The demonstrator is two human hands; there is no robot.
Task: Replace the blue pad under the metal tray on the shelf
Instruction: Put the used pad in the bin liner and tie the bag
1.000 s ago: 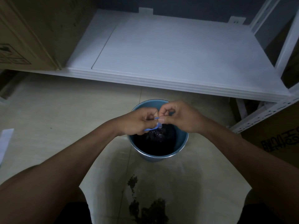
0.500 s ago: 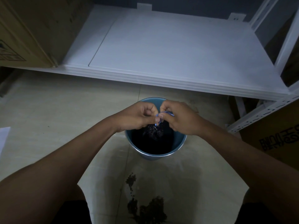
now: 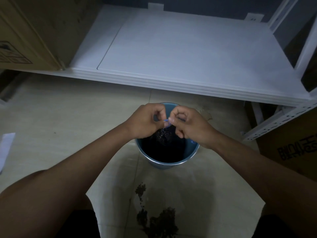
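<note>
Shelf [image 3: 188,48], white and bare, filled the upper half of the frame; I saw no metal tray on it and no fresh pad anywhere. Cardboard box [image 3: 34,31] crowded the upper left, a shelf post [image 3: 305,54] the right edge, leaving the middle of the board open. Floor [image 3: 68,117] lay free to the left. Dark debris [image 3: 154,220] sat spilled at bottom centre. Over the blue bin [image 3: 171,162] at centre, my left hand [image 3: 145,121] and right hand [image 3: 188,124] met, both pinched on a blue strip [image 3: 167,121], possibly the bin bag's tie. I judged the risks as the strip slipping loose, the bin tipping toward the spill, or a wrist catching the shelf's front edge above.
</note>
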